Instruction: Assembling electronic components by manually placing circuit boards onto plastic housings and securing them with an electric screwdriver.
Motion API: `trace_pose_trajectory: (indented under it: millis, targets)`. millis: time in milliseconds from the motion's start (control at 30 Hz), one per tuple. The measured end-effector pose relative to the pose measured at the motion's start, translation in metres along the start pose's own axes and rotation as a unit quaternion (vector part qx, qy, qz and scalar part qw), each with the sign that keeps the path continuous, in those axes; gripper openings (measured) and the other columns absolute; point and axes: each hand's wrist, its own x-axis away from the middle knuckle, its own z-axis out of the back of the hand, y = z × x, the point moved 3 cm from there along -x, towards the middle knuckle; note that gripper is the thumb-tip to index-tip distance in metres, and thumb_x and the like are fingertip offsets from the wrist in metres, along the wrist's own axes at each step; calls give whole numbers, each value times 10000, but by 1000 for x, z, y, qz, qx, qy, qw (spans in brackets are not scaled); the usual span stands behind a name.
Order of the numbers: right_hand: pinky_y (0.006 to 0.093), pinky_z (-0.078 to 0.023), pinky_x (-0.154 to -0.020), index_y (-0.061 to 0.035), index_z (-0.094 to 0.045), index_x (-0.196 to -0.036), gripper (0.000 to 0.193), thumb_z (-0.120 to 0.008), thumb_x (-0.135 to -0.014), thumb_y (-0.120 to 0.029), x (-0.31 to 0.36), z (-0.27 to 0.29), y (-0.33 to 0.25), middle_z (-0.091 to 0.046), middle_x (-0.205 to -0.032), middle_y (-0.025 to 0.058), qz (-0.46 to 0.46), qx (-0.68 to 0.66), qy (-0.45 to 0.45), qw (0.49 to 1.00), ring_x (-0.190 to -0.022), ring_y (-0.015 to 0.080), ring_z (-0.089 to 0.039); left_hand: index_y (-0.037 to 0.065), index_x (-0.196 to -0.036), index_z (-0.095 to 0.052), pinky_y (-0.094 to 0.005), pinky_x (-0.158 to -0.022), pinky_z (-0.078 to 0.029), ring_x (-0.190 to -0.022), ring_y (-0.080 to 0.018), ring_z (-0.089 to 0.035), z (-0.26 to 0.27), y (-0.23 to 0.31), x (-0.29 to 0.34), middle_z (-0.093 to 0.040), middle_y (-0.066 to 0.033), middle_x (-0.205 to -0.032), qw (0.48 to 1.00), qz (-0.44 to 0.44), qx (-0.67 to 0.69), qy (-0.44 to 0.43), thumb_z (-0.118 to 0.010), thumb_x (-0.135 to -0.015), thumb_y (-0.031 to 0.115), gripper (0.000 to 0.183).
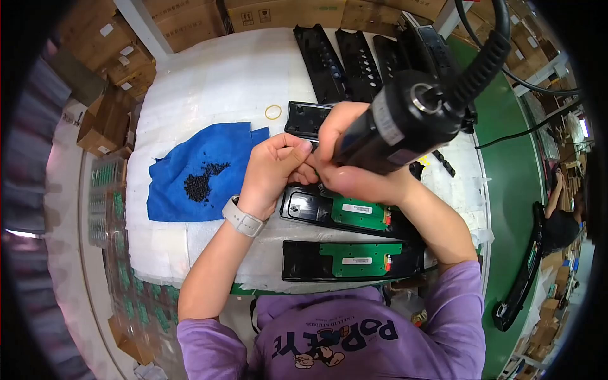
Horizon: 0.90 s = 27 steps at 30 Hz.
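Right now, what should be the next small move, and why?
Perhaps guide the black cylindrical corded tool toward the upper black plastic housing with green circuit board: the right hand grips the tool, and the left hand is near that housing.

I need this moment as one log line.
right hand: grips black corded tool; left hand: bent fingers beside right hand; blue cloth: small black pieces on it
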Motion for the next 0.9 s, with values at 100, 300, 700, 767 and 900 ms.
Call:
trace_pose_trajectory:
  millis: [100,300,700,767,900]
  targets:
    - [245,-374,-427,-29,-454,-899,296,-656,-751,-188,2,13,-12,-449,-555,8,18,-39,7,999,-422,90,-434,18,-808,-554,-183,-443,-425,-477,-121,-568,-4,4,3,-613,-67,-623,1000,6,-21,0,-586,-878,195,192]
    - [315,-418,-544,-54,-480,-1063,338,-439,-874,-331,13,45,-49,-465,-631,5,190,-200,40,960,-449,116,-434,21,-749,-559,-171,-478,-422,-516,-49,-524,-23,9,20,-581,-27,-630,992,-9,-92,-80,-603,-859,113,150]
    - [298,-393,-592,-60,-489,-1044,345,-473,-865,-355,24,40,-57,-450,-647,-24,164,-171,64,969,-483,90,-419,6,-746,-560,-182,-525,-468,-571,-66,-563,-32,4,24,-605,-46,-674,993,-14,-72,-94,-652,-793,15,104]
    - [293,-387,-581,-59,-498,-1028,336,-463,-869,-353,26,39,-56,-446,-639,-25,153,-155,110,970,-480,90,-411,5,-747,-563,-184,-528,-472,-580,-73,-575,-32,3,25,-613,-51,-684,993,-13,-70,-93,-649,-796,16,100]
    - [332,-416,-507,-56,-509,-993,263,-405,-882,-270,30,40,-56,-465,-601,22,157,-188,213,946,-431,135,-428,1,-754,-570,-207,-552,-494,-603,-107,-608,-33,-3,25,-629,-70,-713,991,34,-29,-123,-633,-816,37,96]
